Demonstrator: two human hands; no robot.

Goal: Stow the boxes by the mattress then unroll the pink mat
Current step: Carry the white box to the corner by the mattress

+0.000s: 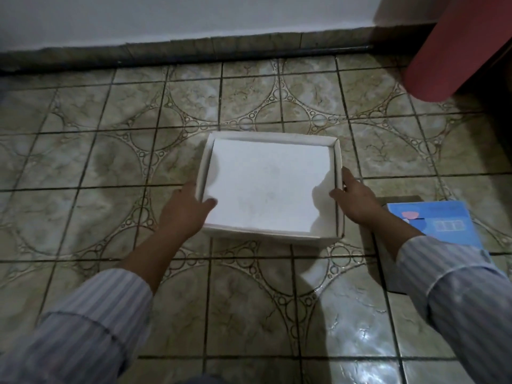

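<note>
An open white box (270, 139) lies on the tiled floor in the middle of the view, its inside bare. My left hand (184, 210) clasps its left wall, thumb inside and fingers outside. On the opposite wall, my right hand (356, 199) grips the same way. A blue box (437, 224) sits on the floor at the right, partly hidden by my right sleeve. The rolled pink mat (454, 51) stands at the top right corner, leaning near the wall. No mattress is in view.
A white wall (194, 20) with a dark baseboard runs across the top. Patterned beige floor tiles (97, 162) spread to the left and in front of the white box.
</note>
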